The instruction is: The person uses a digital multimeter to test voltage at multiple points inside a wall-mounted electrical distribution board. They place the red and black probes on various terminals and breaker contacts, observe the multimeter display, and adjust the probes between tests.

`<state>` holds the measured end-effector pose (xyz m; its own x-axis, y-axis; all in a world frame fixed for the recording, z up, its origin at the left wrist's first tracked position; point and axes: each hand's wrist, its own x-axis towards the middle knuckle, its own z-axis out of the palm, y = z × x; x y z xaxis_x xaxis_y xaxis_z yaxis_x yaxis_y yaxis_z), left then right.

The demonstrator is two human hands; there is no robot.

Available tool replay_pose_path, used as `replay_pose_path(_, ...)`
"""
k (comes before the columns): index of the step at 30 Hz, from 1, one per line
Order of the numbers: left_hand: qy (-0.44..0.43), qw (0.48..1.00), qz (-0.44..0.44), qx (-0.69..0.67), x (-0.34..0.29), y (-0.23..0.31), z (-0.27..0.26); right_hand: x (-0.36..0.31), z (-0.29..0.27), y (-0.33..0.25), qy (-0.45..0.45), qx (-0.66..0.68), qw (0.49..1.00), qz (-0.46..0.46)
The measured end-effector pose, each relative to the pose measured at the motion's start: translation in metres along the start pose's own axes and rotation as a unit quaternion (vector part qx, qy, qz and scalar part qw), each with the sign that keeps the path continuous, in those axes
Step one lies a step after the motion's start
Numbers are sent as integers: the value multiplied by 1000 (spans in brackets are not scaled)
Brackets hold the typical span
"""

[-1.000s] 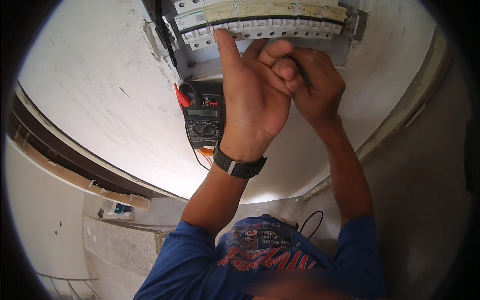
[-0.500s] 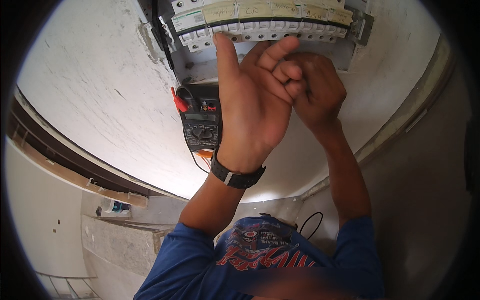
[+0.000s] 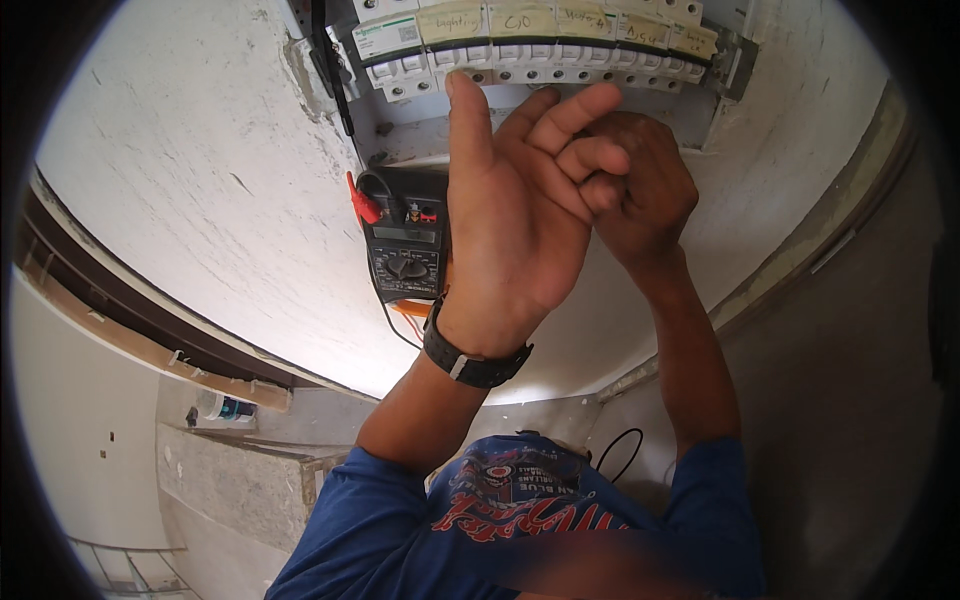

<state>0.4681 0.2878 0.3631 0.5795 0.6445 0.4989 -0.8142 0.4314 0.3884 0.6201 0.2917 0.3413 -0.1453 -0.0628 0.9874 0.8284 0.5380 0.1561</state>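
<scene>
My left hand (image 3: 515,220) is raised palm toward me, a black watch (image 3: 478,366) on its wrist. Its thumb points up at the lower edge of a row of white circuit breakers (image 3: 540,56), and its other fingers are apart and partly bent. Close beside them, my right hand (image 3: 650,185) is closed with its fingers curled in. Whatever it may hold is hidden behind the left fingers. Left of my left wrist, a black multimeter (image 3: 408,266) with a dial rests against the wall, partly covered by the hand. A red clip (image 3: 363,200) lies at its upper corner.
The breakers sit in a recessed wall box (image 3: 420,130) with rough plaster edges. Black cable (image 3: 338,95) hangs at its left side. Below left are a concrete ledge (image 3: 235,480) and a white bucket (image 3: 225,407). A black cable loop (image 3: 622,452) shows beside my shirt.
The view has shifted a little, so the breakers and multimeter appear slightly lower and farther right. Both hands keep nearly the same pose by the breakers.
</scene>
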Motion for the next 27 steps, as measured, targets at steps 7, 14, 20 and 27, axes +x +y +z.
replay_pose_path(7, -18, 1000, -5, -7, 0, 1, -2, -1, -1, -1, -1, 12, 1000, 7)
replay_pose_path(14, 8, 1000, -15, 9, -9, 0, 5, 0, -5, -4, 3, 6, 1000, 3)
replay_pose_path(20, 21, 998, -3, 60, -40, -15, 18, -4, -8, -7, 16, 54, 996, 63)
replay_pose_path(27, -130, 858, -149, 474, -160, 22, 6, -34, -54, -37, 139, 126, 974, 127)
